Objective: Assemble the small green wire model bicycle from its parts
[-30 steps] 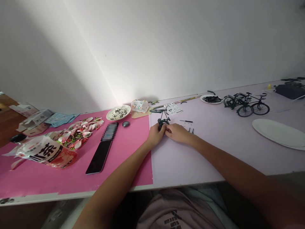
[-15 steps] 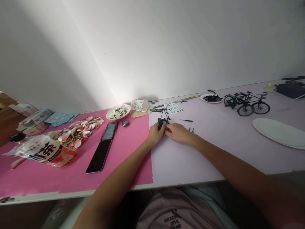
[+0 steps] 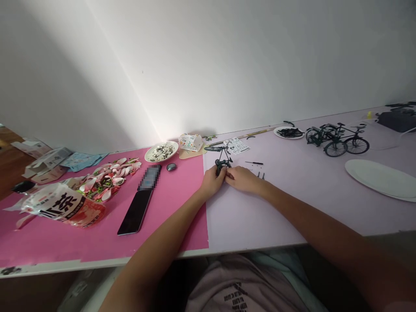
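Note:
A dark green model bicycle [image 3: 224, 152] is tilted up between my hands, its front wheel pointing away toward the wall. My left hand [image 3: 212, 181] is closed around its near end by the rear wheel. My right hand [image 3: 242, 178] presses its fingertips together at the same wheel, and any small part in them is hidden. Right of the hands lie a small screwdriver [image 3: 254, 163] and a few tiny dark parts [image 3: 261, 175]. Behind the bicycle is a printed instruction sheet [image 3: 238, 146].
To the right stand several model bicycles [image 3: 338, 138], a plate of black parts [image 3: 288, 132] and a white oval plate [image 3: 378, 178]. On the pink left side lie a phone [image 3: 133, 212], a dark round object [image 3: 171, 167], a plate of white pieces [image 3: 161, 152] and a printed bag [image 3: 69, 206].
Both hands stay at the bicycle's rear wheel with almost no movement. The view has shifted very slightly.

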A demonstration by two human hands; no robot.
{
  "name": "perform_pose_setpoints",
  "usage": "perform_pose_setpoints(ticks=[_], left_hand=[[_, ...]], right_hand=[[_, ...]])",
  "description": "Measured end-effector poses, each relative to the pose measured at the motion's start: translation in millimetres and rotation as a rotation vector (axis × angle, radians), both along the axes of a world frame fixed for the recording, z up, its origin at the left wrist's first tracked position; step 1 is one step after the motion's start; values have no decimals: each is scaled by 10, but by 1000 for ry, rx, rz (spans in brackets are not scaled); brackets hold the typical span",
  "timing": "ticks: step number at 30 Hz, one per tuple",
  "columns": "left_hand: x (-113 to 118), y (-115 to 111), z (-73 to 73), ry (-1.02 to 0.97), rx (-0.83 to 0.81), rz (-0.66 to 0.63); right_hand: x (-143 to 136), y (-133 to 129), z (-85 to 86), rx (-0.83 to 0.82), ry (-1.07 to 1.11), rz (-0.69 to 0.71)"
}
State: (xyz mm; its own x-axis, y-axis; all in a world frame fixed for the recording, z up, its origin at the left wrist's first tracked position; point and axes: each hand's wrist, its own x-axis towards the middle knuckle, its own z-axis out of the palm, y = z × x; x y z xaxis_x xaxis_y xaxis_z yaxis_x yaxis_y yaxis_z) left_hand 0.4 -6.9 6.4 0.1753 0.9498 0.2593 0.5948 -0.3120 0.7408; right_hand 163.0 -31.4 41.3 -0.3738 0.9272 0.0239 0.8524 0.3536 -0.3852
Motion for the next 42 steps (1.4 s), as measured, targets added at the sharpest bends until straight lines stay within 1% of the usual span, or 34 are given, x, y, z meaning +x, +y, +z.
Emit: perform_pose_setpoints(ticks=[8, 21, 32, 42], left_hand=[[-3, 4, -4, 2, 3, 1], [1, -15, 30, 21, -6, -4], [-5, -32, 50, 19, -3, -13], [-5, -6, 17, 11, 4, -15]], right_hand=[[-5, -16, 36, -30, -20, -5], [1, -29, 51, -25, -13, 3], [10, 1, 13, -19, -22, 18], [12, -1, 10, -10, -30, 17]])
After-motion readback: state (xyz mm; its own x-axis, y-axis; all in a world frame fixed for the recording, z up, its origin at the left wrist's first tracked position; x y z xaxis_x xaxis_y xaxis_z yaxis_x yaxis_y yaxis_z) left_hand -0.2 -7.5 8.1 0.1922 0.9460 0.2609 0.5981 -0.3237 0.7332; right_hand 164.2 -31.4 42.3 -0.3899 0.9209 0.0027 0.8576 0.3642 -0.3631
